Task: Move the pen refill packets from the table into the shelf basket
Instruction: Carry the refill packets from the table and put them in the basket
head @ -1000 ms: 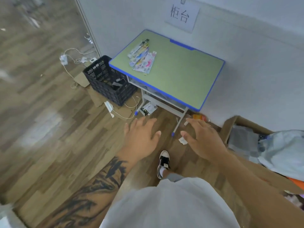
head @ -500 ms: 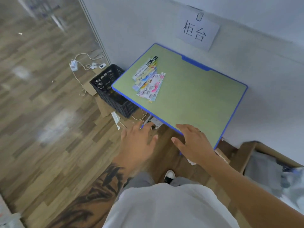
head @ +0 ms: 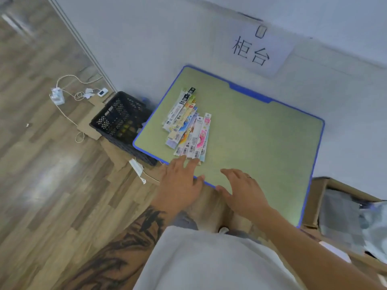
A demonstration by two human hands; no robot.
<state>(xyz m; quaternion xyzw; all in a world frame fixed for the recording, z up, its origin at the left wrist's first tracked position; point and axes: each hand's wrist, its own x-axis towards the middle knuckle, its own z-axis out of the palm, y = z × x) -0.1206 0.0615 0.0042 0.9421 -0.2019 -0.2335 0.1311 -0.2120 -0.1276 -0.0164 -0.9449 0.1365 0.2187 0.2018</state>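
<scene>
Your left hand and right hand hover spread, holding nothing, over the green table with refill packets; a black crate sits on wood floor.

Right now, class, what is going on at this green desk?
A person stands at a green table with both hands out and open. The left hand has its fingertips at the near end of a fanned pile of pen refill packets, just reaching them; whether they touch is unclear. The right hand hovers over the table's front edge, holding nothing. No packet is lifted yet. A black crate sits on the floor beside the table.
</scene>
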